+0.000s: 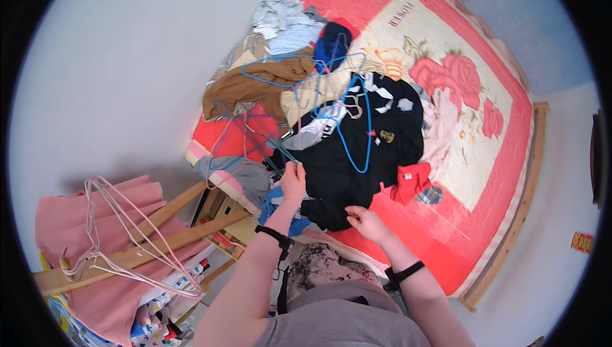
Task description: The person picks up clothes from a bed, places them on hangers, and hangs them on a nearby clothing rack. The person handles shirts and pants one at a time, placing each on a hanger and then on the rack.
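In front of me a black shirt (344,168) with small patches lies spread over a heap of clothes. My left hand (293,182) is closed round a thin blue-grey clothes hanger (285,150) at the shirt's left side. The hanger's far end merges with other wires and is hard to follow. My right hand (368,223) has its fingers pinched at the near edge of the black shirt. A bright blue hanger (366,146) rests on top of the shirt, tangled with other hangers. Just beside my left hand is a blue garment (280,210).
The heap lies on a red flowered bedspread (446,254) and includes a brown garment (255,86), a dark blue cap (333,44) and a red cloth (411,182). At left, white and pink hangers (95,254) hang on a wooden rail (137,256) over pink cloth (111,309).
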